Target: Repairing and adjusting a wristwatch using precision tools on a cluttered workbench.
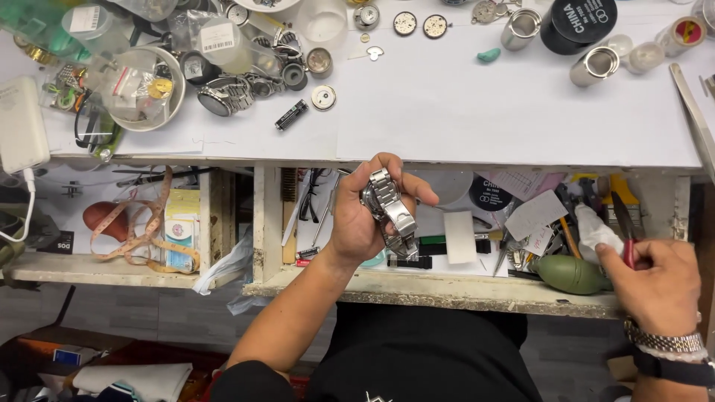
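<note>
Hands: left hand [365, 219] clasping steel bracelet wristwatch [389, 211] above open drawer [447, 292], right hand [659, 286] at 4 o'clock pinching red-handled tool [624, 223]; risk: loose bracelet slipping, watch dropping among drawer clutter, tool tip scratching it.

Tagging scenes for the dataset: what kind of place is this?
Most likely a watch repairer's bench. Loose watch movements and a steel watch lie on the white worktop; the open drawer holds hand tools. The left hand holds a metal-band watch; the right hand grips red-handled pliers.
</note>
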